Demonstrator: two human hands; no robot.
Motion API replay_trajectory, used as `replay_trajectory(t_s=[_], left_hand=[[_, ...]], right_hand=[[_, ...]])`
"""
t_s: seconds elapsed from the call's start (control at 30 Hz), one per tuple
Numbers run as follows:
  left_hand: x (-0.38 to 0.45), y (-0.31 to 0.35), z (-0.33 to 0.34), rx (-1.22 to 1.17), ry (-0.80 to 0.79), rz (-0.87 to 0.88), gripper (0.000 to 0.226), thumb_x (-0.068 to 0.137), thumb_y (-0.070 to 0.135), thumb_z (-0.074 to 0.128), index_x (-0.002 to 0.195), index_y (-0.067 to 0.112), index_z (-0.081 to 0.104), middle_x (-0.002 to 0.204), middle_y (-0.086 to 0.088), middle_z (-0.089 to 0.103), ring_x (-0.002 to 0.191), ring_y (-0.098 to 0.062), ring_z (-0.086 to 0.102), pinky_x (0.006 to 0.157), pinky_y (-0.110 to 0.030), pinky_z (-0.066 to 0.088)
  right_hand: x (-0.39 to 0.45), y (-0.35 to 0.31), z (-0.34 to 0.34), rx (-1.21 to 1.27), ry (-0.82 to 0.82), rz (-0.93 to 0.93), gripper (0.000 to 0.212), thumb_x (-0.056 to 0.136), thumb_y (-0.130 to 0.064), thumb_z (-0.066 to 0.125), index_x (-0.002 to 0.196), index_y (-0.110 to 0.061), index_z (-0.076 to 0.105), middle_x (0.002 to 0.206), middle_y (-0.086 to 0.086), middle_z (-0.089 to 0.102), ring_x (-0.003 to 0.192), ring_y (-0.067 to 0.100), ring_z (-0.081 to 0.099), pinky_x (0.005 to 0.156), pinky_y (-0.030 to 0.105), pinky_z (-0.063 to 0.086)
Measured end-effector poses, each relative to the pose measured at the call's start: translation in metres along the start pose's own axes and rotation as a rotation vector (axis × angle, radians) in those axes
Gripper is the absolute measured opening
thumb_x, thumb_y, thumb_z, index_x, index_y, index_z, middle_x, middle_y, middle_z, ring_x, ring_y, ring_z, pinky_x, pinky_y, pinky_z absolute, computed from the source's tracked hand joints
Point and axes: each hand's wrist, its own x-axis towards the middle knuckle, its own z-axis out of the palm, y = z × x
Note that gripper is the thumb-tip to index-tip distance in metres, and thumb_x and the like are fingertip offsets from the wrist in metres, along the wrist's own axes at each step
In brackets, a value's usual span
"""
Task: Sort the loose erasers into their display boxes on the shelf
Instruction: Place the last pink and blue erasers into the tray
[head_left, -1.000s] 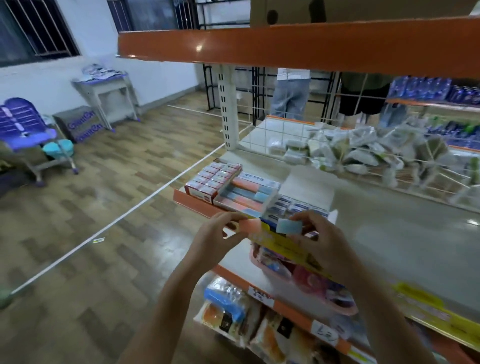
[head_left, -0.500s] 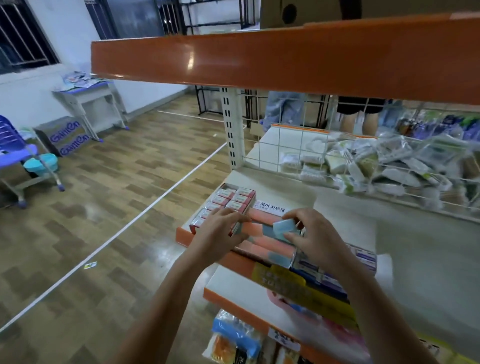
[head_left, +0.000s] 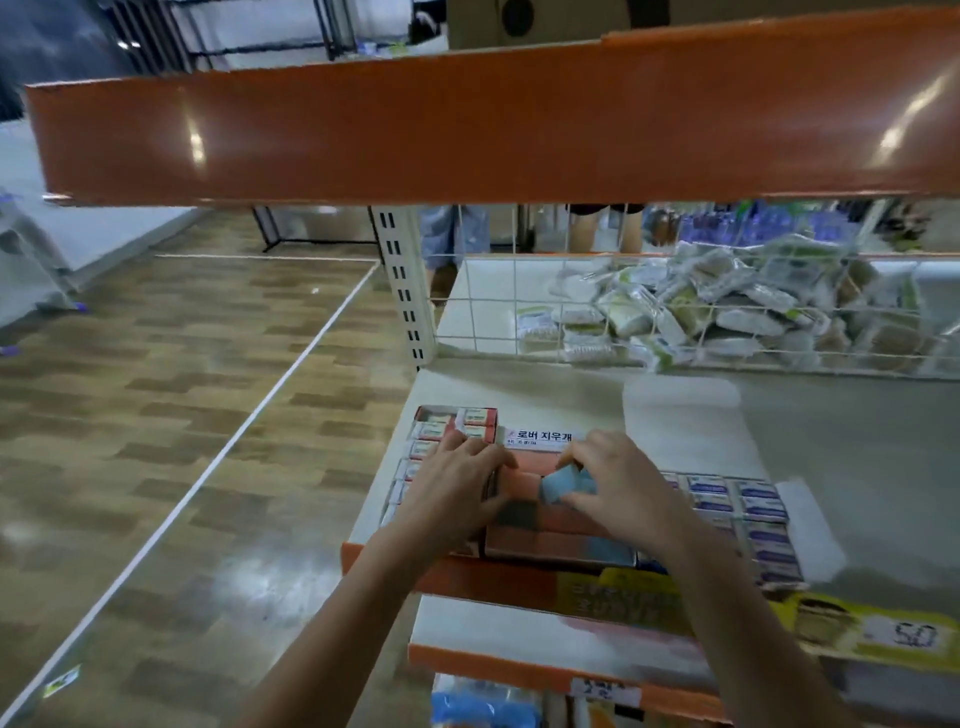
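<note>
The shelf (head_left: 571, 384) in front of you carries three display boxes side by side at its front edge: a box of red-sleeved erasers (head_left: 452, 431) on the left, the middle box of salmon-and-blue erasers (head_left: 550, 525), and a box of blue-labelled erasers (head_left: 748, 509) on the right. Your left hand (head_left: 457, 493) lies across the seam between the left and middle boxes, fingers spread flat and pressing on the rows, gripping nothing. Your right hand (head_left: 618, 488) pinches a loose blue eraser (head_left: 561, 483) between thumb and fingertips, just above the middle box's upper rows.

That eraser looks tilted, one corner down. Pushed in at that angle, it may wedge across two slots or ride up over its neighbours, and the packed row could buckle. The boxes sit right at the shelf lip, so leaning hard with your left hand risks nudging one over the edge. Motion blur hides the exact gap; confirm it by feel.
</note>
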Motion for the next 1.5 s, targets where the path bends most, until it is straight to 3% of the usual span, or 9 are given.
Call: replay_trajectory(t_s=[0.17, 0.43, 0.67, 1.03, 1.37, 1.5], left_hand=[[0.007, -0.005, 0.0, 0.035, -0.007, 0.078, 0.036, 0.088, 0.042, 0.052, 0.122, 0.029, 0.052, 0.125, 0.005, 0.052, 0.118, -0.017, 0.036, 0.098, -0.03, 0.029], [0.011, -0.004, -0.002, 0.066, -0.056, 0.131, 0.035, 0.092, 0.048, 0.046, 0.123, 0.034, 0.052, 0.131, 0.009, 0.047, 0.125, -0.015, 0.033, 0.104, -0.034, 0.025], [0.011, -0.003, -0.005, 0.097, -0.067, 0.085, 0.036, 0.091, 0.054, 0.04, 0.118, 0.035, 0.055, 0.124, 0.011, 0.053, 0.118, -0.015, 0.038, 0.095, -0.034, 0.026], [0.008, 0.001, -0.004, 0.125, -0.058, 0.056, 0.035, 0.093, 0.051, 0.041, 0.118, 0.031, 0.055, 0.125, 0.008, 0.053, 0.12, -0.018, 0.038, 0.1, -0.037, 0.025], [0.026, 0.009, -0.019, 0.159, -0.113, 0.151, 0.034, 0.095, 0.045, 0.038, 0.115, 0.026, 0.058, 0.122, 0.002, 0.057, 0.117, -0.019, 0.047, 0.099, -0.038, 0.033], [0.047, 0.027, -0.026, 0.086, -0.075, 0.251, 0.032, 0.095, 0.041, 0.044, 0.12, 0.025, 0.057, 0.125, 0.001, 0.054, 0.115, -0.02, 0.049, 0.094, -0.034, 0.039]], right_hand=[[-0.005, -0.004, 0.013, -0.116, 0.052, 0.082, 0.025, 0.089, -0.031, 0.052, 0.112, -0.022, 0.055, 0.113, -0.002, 0.044, 0.109, 0.015, 0.039, 0.094, 0.027, 0.036], [-0.001, -0.017, 0.022, -0.135, 0.09, 0.116, 0.023, 0.089, -0.023, 0.05, 0.112, -0.023, 0.052, 0.113, -0.003, 0.047, 0.114, 0.016, 0.038, 0.095, 0.03, 0.033], [0.001, -0.02, 0.021, -0.154, 0.085, 0.125, 0.023, 0.09, -0.026, 0.052, 0.113, -0.023, 0.053, 0.115, -0.003, 0.05, 0.114, 0.016, 0.039, 0.096, 0.03, 0.033], [-0.002, -0.019, 0.024, -0.152, 0.124, 0.167, 0.02, 0.089, -0.026, 0.054, 0.109, -0.026, 0.054, 0.113, -0.006, 0.051, 0.113, 0.015, 0.04, 0.095, 0.029, 0.032], [0.002, -0.022, 0.011, -0.213, 0.02, 0.139, 0.028, 0.089, -0.019, 0.052, 0.117, -0.02, 0.054, 0.119, 0.0, 0.052, 0.116, 0.019, 0.042, 0.099, 0.034, 0.035], [-0.01, -0.01, -0.02, -0.153, 0.078, 0.203, 0.031, 0.09, -0.021, 0.052, 0.122, -0.02, 0.054, 0.125, 0.001, 0.05, 0.119, 0.019, 0.041, 0.098, 0.033, 0.032]])
